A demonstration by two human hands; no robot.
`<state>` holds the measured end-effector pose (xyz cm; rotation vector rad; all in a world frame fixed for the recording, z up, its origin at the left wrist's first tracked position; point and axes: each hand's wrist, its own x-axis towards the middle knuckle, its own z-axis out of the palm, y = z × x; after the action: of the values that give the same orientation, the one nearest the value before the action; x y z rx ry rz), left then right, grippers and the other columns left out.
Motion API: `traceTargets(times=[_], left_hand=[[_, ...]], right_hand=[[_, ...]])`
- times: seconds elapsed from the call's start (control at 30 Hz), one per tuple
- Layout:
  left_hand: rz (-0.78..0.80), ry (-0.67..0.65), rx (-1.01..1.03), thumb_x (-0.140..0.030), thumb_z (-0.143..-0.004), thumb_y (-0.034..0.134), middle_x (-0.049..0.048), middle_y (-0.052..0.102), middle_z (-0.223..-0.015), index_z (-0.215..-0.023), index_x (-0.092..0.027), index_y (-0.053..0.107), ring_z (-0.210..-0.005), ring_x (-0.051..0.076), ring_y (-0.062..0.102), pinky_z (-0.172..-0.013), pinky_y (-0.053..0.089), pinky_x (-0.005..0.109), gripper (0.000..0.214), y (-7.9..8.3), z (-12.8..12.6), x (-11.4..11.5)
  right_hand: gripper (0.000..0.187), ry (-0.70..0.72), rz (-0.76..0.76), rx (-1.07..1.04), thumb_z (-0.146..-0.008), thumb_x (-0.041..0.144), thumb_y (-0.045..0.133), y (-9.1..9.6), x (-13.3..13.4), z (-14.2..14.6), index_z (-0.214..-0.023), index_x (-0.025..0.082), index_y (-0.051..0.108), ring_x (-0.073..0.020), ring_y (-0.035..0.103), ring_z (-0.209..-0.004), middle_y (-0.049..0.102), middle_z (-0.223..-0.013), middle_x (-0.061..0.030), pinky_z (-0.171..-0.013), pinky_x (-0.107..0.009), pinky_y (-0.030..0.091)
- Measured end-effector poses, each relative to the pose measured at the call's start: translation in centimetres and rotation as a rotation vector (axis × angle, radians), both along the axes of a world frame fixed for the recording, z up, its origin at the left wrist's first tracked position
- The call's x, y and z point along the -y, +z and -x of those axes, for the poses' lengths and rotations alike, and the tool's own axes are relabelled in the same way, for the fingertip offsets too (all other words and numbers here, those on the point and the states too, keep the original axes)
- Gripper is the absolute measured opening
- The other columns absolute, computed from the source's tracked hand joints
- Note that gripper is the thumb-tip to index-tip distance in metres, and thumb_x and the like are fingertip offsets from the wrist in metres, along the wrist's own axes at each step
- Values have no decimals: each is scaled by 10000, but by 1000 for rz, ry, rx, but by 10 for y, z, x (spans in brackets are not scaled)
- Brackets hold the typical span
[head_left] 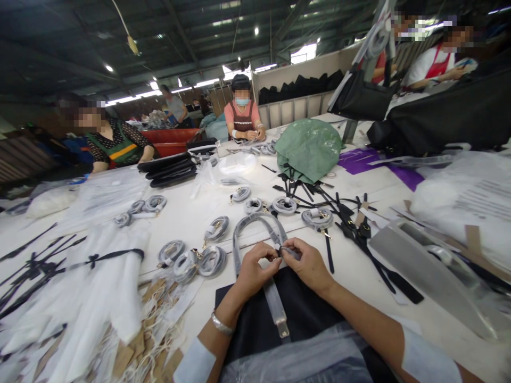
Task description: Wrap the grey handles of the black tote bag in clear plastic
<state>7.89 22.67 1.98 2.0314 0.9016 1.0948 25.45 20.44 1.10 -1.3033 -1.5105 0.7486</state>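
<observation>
A black handbag [247, 314] lies before me, its handles [239, 239] wrapped in greyish plastic film. My left hand [258, 268] is closed in a pinch at the right side of the raised handle, thumb and forefinger together. Close beside it, my right hand [306, 264] pinches the same handle from the right. A small dark piece shows between the fingertips, too small to name. Below the hands, a wrapped strap with a metal end [282, 328] hangs over the bag's front. Clear plastic [295, 356] covers the bag's near part.
Coiled wrapped straps [213, 261] lie beyond the bag. Black leather straps [361, 239] and a tape dispenser [431, 276] are at right. Tags with strings [155, 319] and a tied white bundle [99, 282] lie left. A green cloth [307, 149] sits farther back; co-workers surround the table.
</observation>
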Motion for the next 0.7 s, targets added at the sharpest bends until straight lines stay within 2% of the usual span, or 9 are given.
traceTargets(times=[0.1, 0.17, 0.3, 0.37, 0.5, 0.6, 0.7], left_hand=[[-34, 26, -8, -214, -854, 653, 49, 652, -816, -825, -186, 685, -805, 174, 613, -752, 499, 298, 52, -4, -3, 3], [-52, 38, -41, -214, -892, 608, 67, 666, -899, -910, -210, 714, -879, 188, 629, -800, 516, 320, 107, -6, -3, 4], [-134, 90, -65, -187, -917, 556, 97, 610, -1197, -972, -236, 712, -1124, 220, 586, -929, 516, 374, 173, -10, -2, 3], [-93, 104, -25, -194, -894, 592, 96, 589, -1252, -1028, -235, 680, -1168, 226, 567, -929, 535, 374, 165, -10, -2, 2], [92, 88, -3, -197, -853, 630, 57, 662, -1089, -1086, -227, 628, -1017, 181, 627, -795, 575, 286, 235, -11, -3, 1], [164, 152, -29, -181, -819, 637, 28, 676, -943, -1009, -205, 638, -888, 154, 643, -704, 554, 236, 191, -11, -4, 1], [187, 196, -23, -187, -807, 634, 20, 673, -851, -934, -182, 641, -791, 141, 637, -666, 530, 228, 128, -12, -3, -1]], right_hand=[[87, -32, -41, 72, -843, 279, 592, 1, 1, 0, -882, 213, 632, -197, 633, -785, 672, -831, -20, -743, -308, 490], [94, -19, -39, 71, -856, 277, 581, -1, 1, -2, -901, 217, 637, -203, 641, -815, 681, -860, -27, -760, -317, 490], [151, 48, 11, -37, -858, 298, 605, -7, -2, -4, -994, 231, 615, -197, 657, -813, 695, -856, -9, -755, -309, 495], [159, 56, 33, -83, -847, 325, 636, -8, -3, -4, -971, 232, 597, -192, 656, -766, 685, -801, 9, -719, -298, 492], [128, 81, 38, -74, -848, 349, 643, -7, -3, -5, -875, 224, 638, -196, 650, -757, 683, -776, 10, -716, -294, 482], [134, 140, 35, -34, -889, 338, 596, -5, -2, -7, -900, 232, 678, -195, 651, -777, 698, -805, 9, -724, -292, 482], [160, 153, -19, 32, -911, 292, 549, -5, -3, -9, -950, 240, 695, -206, 656, -874, 712, -905, -12, -799, -311, 490]])
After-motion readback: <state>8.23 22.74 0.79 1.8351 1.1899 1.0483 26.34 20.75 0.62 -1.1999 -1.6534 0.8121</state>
